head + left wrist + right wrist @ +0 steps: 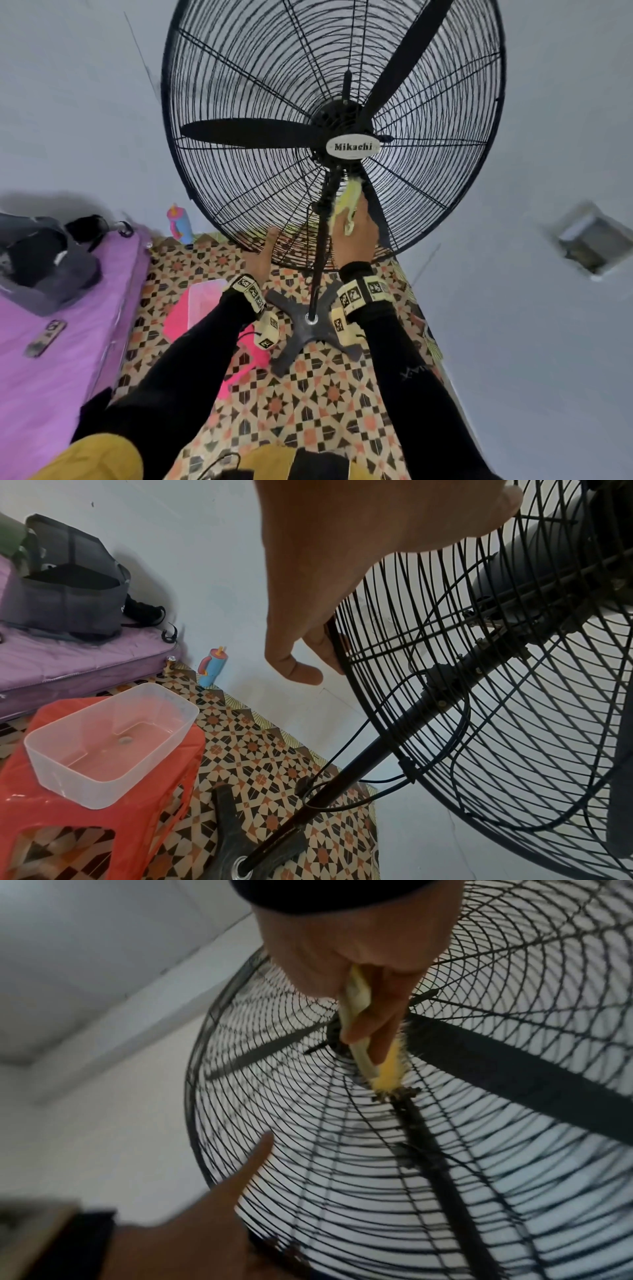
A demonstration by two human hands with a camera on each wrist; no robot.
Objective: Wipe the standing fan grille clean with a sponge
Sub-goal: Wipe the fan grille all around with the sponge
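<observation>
Item: standing fan grille (260,102). Black wire cage, concentric rings crossed by radial spokes, standing on a pole over a cross-shaped base (305,329) on the patterned floor (308,411), near a pale wall. A white oval badge is sitting at its centre; three dark blades are showing through the wires.

Item: sponge (347,202). Yellow, with a paler handle-like part; it is lying against the lower centre of the grille, just below the badge. Clumps of dark dirt are appearing at its tip in the right wrist view, blurred.

Item: right hand (354,236). Fingers are curling round the sponge and pressing it to the wires.

Item: left hand (359,561). Fingers mostly straight, hooking over the lower rim of the grille, thumb lying against the wires; it is holding nothing else.

Handling note, as judgement: the wiping is under way near the hub. Strokes are probably best running along the rings, ring by ring outward, with light pressure so the thin wires are not bending, while the left hand is steadying the cage against tipping.

Surroundings: a translucent tub (109,742) is sitting on a red stool (103,831); a purple mattress (51,342) is carrying a grey bag (41,260); a blue bottle (180,222) is standing by the wall.
</observation>
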